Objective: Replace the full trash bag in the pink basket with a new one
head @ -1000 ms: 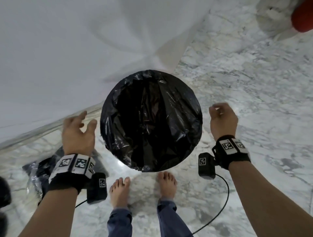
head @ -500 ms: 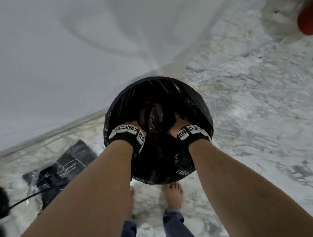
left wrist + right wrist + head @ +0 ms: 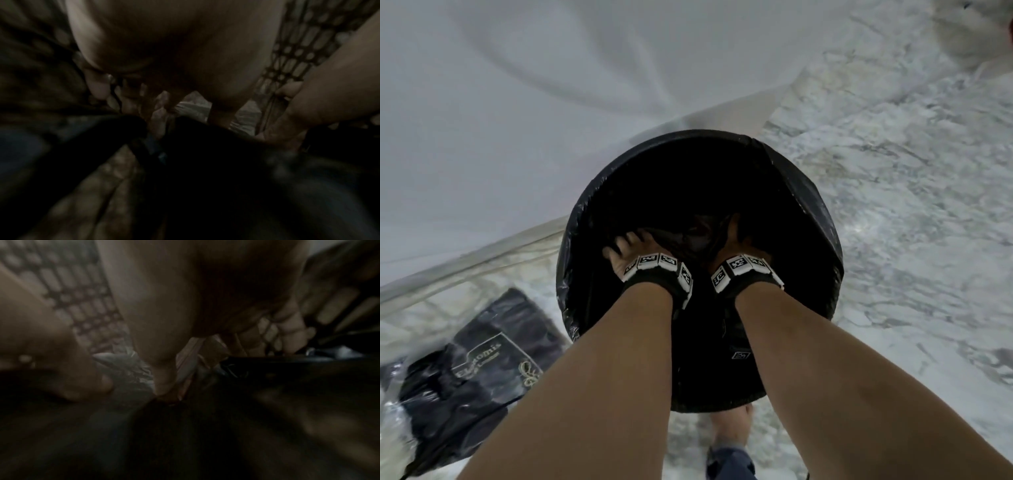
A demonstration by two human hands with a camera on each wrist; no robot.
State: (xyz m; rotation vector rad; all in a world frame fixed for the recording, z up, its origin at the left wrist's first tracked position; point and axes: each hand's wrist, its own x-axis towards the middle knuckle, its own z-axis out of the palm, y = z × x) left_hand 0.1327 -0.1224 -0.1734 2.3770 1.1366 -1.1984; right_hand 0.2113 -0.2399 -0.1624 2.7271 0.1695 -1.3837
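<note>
A black trash bag (image 3: 808, 192) lines the round basket and folds over its rim, hiding the basket's outside in the head view. Both my hands are deep inside it. My left hand (image 3: 621, 245) has its fingers spread against the liner on the left. My right hand (image 3: 736, 236) is beside it, mostly in shadow. In the dark wrist views the basket's lattice wall (image 3: 298, 48) (image 3: 72, 296) shows, and the left hand (image 3: 156, 104) and right hand (image 3: 226, 356) point their fingers down, pressing on black plastic (image 3: 205, 154). Something pale and crinkled (image 3: 193, 107) lies at the bottom.
A flat pack of black bags (image 3: 482, 359) lies on the marble floor (image 3: 893, 205) to the left of the basket. White cloth (image 3: 551, 102) hangs behind. My bare foot (image 3: 732, 428) stands just in front of the basket.
A second ago my hands hovered on either side of the basket. They went inside and have pushed deeper, and the view has moved closer.
</note>
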